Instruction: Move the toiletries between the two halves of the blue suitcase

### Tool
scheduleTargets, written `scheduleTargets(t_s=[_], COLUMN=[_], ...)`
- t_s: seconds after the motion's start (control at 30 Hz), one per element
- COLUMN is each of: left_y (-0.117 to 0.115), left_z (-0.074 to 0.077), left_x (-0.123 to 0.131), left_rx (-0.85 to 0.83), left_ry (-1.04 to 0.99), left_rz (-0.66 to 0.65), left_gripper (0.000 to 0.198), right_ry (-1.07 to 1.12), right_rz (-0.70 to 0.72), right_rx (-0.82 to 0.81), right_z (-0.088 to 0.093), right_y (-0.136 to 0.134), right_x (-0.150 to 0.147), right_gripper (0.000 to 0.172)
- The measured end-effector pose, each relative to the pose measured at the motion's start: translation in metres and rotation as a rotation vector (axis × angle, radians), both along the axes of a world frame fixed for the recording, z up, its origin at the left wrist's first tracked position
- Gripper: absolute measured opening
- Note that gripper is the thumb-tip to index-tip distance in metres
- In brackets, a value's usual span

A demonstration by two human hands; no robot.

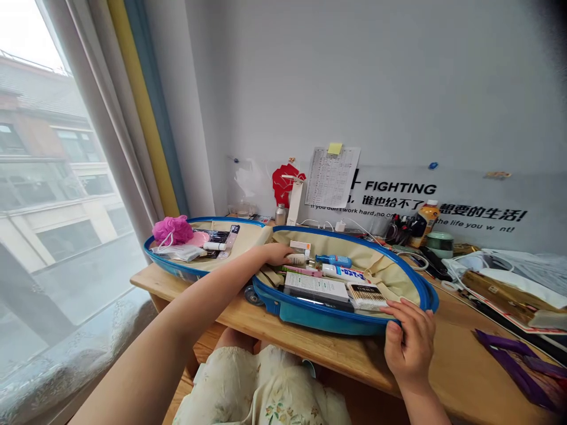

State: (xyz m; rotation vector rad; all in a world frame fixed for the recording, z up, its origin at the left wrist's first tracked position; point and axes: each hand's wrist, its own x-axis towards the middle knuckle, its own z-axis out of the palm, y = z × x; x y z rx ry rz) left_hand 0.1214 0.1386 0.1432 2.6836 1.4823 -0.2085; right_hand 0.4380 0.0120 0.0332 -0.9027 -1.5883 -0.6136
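Small white cosmetic bottle, lying inside the right-hand half of an open blue hard-shell suitcase, long axis roughly level, running left to right, its far end pointing at a blue-and-white plastic bottle. Left hand nearer by far, arm reaching in over the rim from the lower left; fingers curled closed around the bottle's near end, though the firmness of the hold is hard to judge from this view. Right hand well apart at the front rim, fingers hooked over the blue edge, thumb down outside the shell: a closed hold on the rim.

Beige fabric lining in this half, with contents packed close: long white tube with blue and red print, slim pink tube, flat white carton, striped rectangular box, small orange-and-white carton.

Left-hand half of the suitcase just beside it, lying open on the same pale wooden table: pink mesh bath sponge, white plastic pouch, small white tube. Beyond, against the wall, orange-capped juice bottle.
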Motion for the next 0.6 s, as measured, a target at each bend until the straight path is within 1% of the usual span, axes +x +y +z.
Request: scheduleTargets(t_s=[0.17, 0.4, 0.5, 0.6], left_y=[-0.0025, -0.0041, -0.0058, -0.0083], left_z=[0.0015, 0.0001, -0.0009, 0.0026], left_x=[-0.0005, 0.0004, 0.0011, 0.0024], left_rx=[-0.023, -0.018, 0.03, 0.135], left_ry=[-0.023, -0.067, -0.099, -0.155], left_rz=[0.021, 0.036, 0.058, 0.098], left_gripper=[0.046, 0.034, 0.03, 0.03], right_ry=[0.007, 0.001, -0.021, -0.023], right_rz=[-0.001, 0.006, 0.001, 0.001], right_rx=[0.012, 0.004, 0.002, 0.011], right_z=[-0.001, -0.0011, -0.0017, -0.0025], right_y=[0.0011, 0.0002, 0.0006, 0.0019], right_x=[0.0, 0.0014, 0.0028, 0.0033], right_gripper=[0.026, 0.025, 0.025, 0.026])
